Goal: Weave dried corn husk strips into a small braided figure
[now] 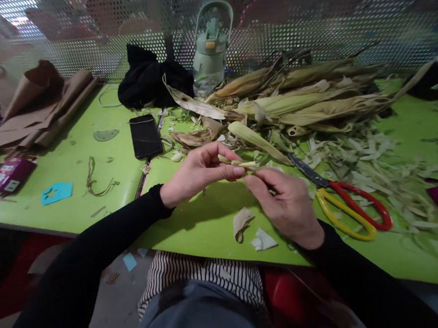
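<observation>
My left hand and my right hand meet over the green table, both pinched on a narrow strip of corn husk held between them. The left fingertips grip the strip's middle; the right fingers close on its right end. A pile of dried corn husks lies just behind the hands. Scissors with red and yellow handles rest on the table right of my right hand. Small husk scraps lie under the hands.
A black phone lies left of the husks, with a black cloth and a pale green water bottle behind it. Brown paper sits far left, near a blue star cutout and purple packets. A perforated screen backs the table.
</observation>
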A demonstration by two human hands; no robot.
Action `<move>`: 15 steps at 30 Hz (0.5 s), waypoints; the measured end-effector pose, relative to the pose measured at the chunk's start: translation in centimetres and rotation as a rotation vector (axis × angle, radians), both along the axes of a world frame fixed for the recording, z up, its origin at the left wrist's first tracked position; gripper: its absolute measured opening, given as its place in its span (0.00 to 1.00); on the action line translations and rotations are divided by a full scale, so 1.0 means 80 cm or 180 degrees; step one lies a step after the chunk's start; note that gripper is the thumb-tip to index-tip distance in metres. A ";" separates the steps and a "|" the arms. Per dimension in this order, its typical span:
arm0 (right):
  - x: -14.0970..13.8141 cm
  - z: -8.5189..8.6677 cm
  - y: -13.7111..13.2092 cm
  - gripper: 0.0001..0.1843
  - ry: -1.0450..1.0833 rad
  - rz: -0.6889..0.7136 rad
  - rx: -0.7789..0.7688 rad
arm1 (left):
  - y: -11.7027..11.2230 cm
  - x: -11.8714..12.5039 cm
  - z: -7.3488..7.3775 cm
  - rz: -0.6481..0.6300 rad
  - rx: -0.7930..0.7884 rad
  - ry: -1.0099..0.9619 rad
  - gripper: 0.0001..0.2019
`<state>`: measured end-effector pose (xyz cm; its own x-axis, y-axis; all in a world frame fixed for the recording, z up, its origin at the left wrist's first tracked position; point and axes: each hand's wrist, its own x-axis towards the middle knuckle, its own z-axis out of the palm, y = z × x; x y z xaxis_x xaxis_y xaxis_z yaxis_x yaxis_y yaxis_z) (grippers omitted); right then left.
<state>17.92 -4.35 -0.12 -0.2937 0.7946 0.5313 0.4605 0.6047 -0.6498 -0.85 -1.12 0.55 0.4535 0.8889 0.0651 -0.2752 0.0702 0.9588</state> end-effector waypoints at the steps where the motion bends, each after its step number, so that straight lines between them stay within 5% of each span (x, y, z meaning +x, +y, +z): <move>1: 0.003 0.000 0.002 0.05 0.0145 -0.0091 -0.0013 | 0.001 0.000 -0.001 -0.0038 0.0046 0.0058 0.16; 8: 0.008 0.002 0.008 0.10 0.0206 0.0153 0.0588 | 0.002 -0.002 -0.007 -0.0255 0.0170 0.0173 0.18; 15: 0.009 0.006 0.007 0.06 0.0122 0.0187 0.0357 | -0.001 0.000 -0.009 -0.0103 0.0479 0.0631 0.21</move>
